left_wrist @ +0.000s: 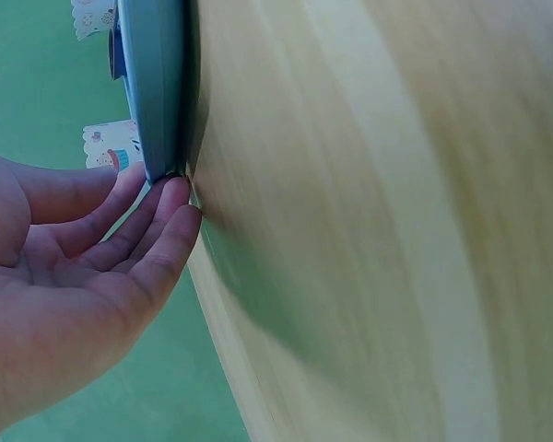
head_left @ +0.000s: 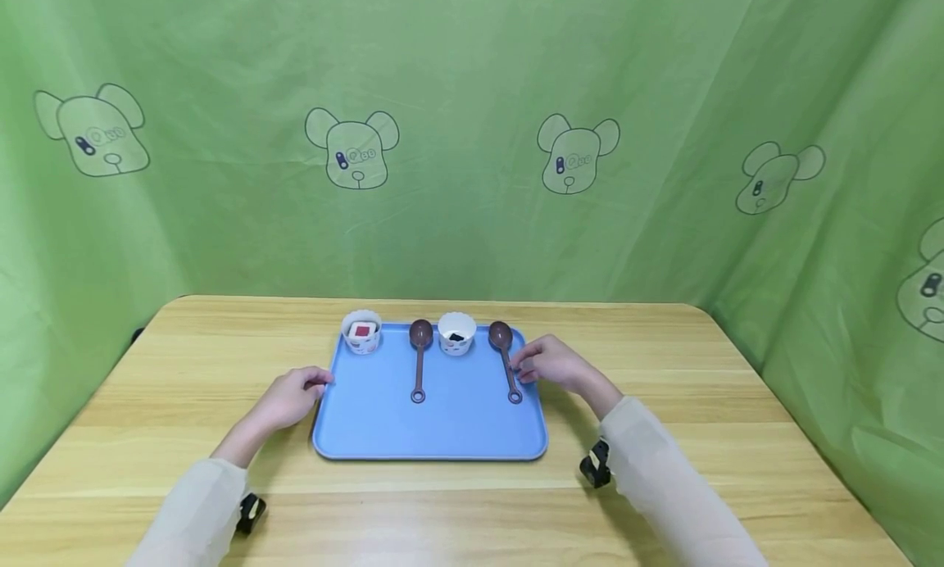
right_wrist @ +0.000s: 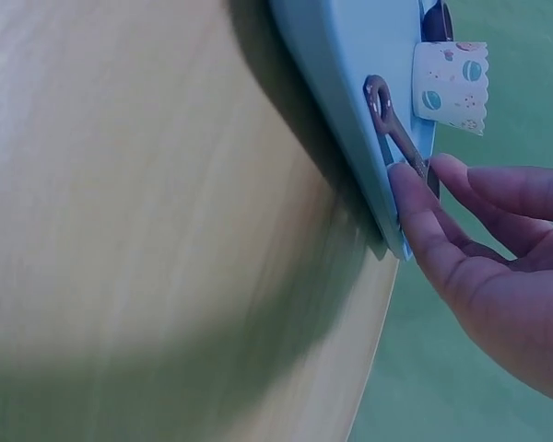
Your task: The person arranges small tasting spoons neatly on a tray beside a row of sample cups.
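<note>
A blue tray (head_left: 442,428) lies on the table, carrying two brown spoons and two patterned paper cups. At the tray's left rim, the fingertips of my left hand (head_left: 291,396) touch the edge, fingers relaxed. My right hand (head_left: 556,362) reaches over the right rim, its fingertips beside the handle of the right spoon (head_left: 509,370); whether they touch the handle is unclear. Between the cups lies the left spoon (head_left: 419,366). The left cup (head_left: 361,346) has a white and red piece in it. Something small and black is inside the right cup (head_left: 456,346).
The wooden table (head_left: 428,518) has rounded far corners. Behind it and along the right side hangs a green curtain (head_left: 472,247) with printed bear heads. A black device (head_left: 596,464) sits at the right wrist and another (head_left: 251,514) at the left.
</note>
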Tool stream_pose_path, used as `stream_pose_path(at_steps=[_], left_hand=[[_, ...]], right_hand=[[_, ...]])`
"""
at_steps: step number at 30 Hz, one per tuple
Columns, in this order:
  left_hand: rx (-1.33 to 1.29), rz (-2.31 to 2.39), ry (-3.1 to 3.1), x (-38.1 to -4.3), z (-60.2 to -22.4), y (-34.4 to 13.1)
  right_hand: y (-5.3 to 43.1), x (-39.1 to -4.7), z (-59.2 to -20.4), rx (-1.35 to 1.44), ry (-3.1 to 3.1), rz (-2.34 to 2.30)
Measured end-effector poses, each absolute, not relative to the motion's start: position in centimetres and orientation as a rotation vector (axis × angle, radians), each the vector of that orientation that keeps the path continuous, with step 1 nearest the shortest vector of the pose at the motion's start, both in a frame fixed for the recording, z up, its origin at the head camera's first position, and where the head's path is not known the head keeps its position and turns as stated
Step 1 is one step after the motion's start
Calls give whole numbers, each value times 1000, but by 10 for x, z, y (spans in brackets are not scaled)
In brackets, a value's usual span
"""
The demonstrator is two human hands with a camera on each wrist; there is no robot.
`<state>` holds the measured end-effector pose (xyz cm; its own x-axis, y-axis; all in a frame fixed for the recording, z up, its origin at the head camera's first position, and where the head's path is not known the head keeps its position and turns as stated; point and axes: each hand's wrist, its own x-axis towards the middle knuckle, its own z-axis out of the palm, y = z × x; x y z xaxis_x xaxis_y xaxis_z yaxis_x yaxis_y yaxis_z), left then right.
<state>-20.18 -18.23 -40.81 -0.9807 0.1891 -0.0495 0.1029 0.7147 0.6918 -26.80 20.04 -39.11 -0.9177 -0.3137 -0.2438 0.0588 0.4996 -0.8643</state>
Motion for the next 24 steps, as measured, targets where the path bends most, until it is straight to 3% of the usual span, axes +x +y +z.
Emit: stream_pose_path(at_steps=[24], left_hand=[[231, 1147, 2804, -203, -414, -187]], right_hand=[[231, -263, -389, -245, 2550, -1227]])
